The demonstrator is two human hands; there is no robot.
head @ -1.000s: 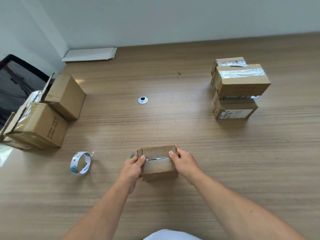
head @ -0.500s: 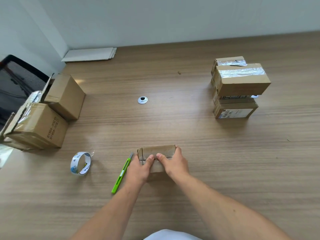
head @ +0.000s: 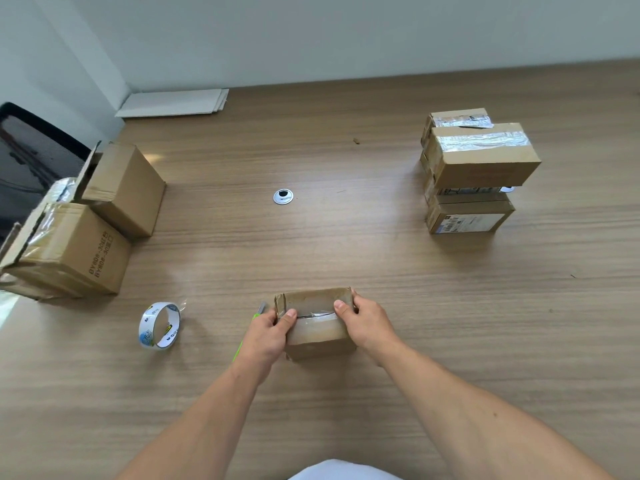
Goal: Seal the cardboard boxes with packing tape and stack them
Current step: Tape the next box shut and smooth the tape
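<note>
Boxes sit in three spots on the wooden bench [head: 346, 258]. In the near middle is a small cardboard box [head: 317, 332], and both hands are on it. The left hand [head: 266, 337] has its grip closed round the left end of the box, with the thumb on top. The right hand [head: 369, 323] has its grip closed round the right end, thumb on top too. A strip of clear tape [head: 318, 315] shines along the seam on the box top, between the two thumbs. A green cutter knife [head: 237, 353] lies just left of the box, mostly hidden under the left hand. Further left, a roll of packing tape [head: 159, 325] stands on its edge. At the far right is a stack of taped boxes [head: 481, 161], with one more taped box behind its top. At the left edge, two bigger boxes [head: 86, 251] sit side by side with flaps open. A round silver cable cap [head: 283, 196] is set in the middle of the bench. Flat white sheets [head: 173, 102] lie in the far left corner by the wall.
</note>
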